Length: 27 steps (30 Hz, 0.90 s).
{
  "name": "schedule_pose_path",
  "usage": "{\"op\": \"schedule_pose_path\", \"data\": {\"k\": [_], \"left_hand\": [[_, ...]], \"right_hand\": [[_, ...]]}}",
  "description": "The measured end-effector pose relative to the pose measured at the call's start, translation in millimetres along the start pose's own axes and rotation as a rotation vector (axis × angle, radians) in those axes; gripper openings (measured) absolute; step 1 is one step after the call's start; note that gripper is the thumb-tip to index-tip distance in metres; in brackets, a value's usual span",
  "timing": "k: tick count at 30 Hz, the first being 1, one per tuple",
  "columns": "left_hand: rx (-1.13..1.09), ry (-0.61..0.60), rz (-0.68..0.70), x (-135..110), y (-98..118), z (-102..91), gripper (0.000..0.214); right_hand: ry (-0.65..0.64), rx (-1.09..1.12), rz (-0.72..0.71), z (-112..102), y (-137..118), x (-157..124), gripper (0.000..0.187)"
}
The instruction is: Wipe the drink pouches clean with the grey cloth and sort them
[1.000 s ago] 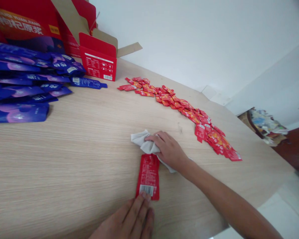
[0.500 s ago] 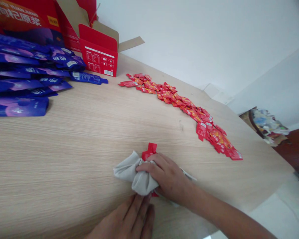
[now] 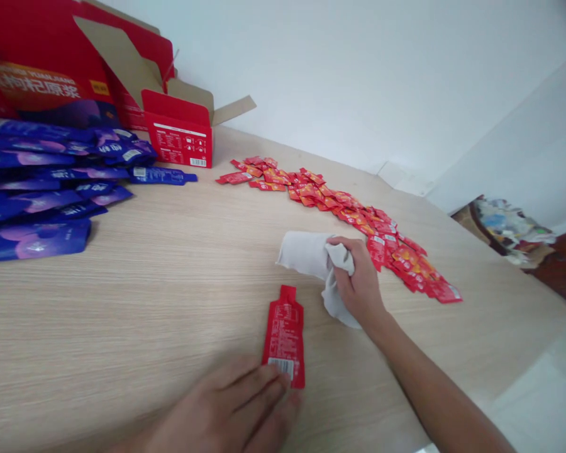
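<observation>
My left hand (image 3: 229,406) lies flat at the bottom of the view, its fingertips pressing on the lower end of a red spout sachet (image 3: 285,333). The sachet lies lengthwise on the wooden table (image 3: 122,302), its barcode partly under my fingers. My right hand (image 3: 356,280) grips a bunched off-white cloth (image 3: 305,255), which rests on the table up and to the right of the sachet. Just beyond that hand lies a long heap of small red sachets (image 3: 334,207), nearly touching my knuckles.
An opened red cardboard carton (image 3: 182,135) stands at the far edge. Several blue-purple pouches (image 3: 38,242) lie stacked at the left. The table's right edge runs diagonally, with pale floor (image 3: 538,396) below it and a heap of mixed items (image 3: 507,229) beyond.
The cloth has moved off the sachet, up and to the right, with my right hand. The sachet now lies uncovered under my left hand. The view has shifted slightly.
</observation>
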<state>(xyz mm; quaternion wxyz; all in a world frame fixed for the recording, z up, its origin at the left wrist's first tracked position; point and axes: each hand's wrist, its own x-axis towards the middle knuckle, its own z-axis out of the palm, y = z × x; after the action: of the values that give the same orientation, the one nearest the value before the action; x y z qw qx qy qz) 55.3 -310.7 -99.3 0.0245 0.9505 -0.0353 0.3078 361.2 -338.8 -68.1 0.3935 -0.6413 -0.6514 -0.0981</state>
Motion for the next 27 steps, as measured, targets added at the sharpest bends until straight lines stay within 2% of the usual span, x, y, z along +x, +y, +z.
{"op": "schedule_pose_path", "data": {"k": [3, 5, 7, 10, 12, 14, 17, 19, 22, 25, 27], "left_hand": [[-0.209, 0.032, -0.169, 20, -14, -12.4, 0.023], [-0.25, -0.071, -0.301, 33, -26, -11.0, 0.024], [-0.186, -0.207, -0.468, 48, -40, -3.2, 0.029], [-0.055, -0.342, -0.631, 73, -57, 13.1, 0.05], [-0.011, -0.41, -0.664, 89, -62, 22.6, 0.058], [0.007, -0.473, -0.693, 99, -61, 29.5, 0.057], [-0.028, -0.521, -0.729, 104, -57, 35.8, 0.048], [-0.096, -0.528, -0.753, 102, -58, 37.8, 0.049], [-0.252, -0.496, -0.747, 100, -67, 36.6, 0.046], [-0.397, -0.407, -0.712, 105, -75, 27.1, 0.02], [-0.459, -0.314, -0.698, 109, -76, 15.8, 0.023]], "right_hand": [[0.031, 0.024, 0.065, -6, 8, -3, 0.04], [0.055, 0.035, 0.108, -8, 17, -3, 0.038], [0.066, 0.04, 0.127, -9, 26, -2, 0.036], [0.033, 0.057, 0.123, -8, 40, -2, 0.036], [-0.016, 0.067, 0.119, -7, 47, -3, 0.036], [-0.063, 0.074, 0.111, -3, 52, -4, 0.035], [-0.108, 0.086, 0.1, 2, 55, -6, 0.034], [-0.131, 0.091, 0.1, 5, 56, -8, 0.034], [-0.151, 0.092, 0.112, 7, 56, -9, 0.034], [-0.154, 0.089, 0.127, 7, 59, -9, 0.034], [-0.152, 0.088, 0.134, 7, 61, -9, 0.032]]}}
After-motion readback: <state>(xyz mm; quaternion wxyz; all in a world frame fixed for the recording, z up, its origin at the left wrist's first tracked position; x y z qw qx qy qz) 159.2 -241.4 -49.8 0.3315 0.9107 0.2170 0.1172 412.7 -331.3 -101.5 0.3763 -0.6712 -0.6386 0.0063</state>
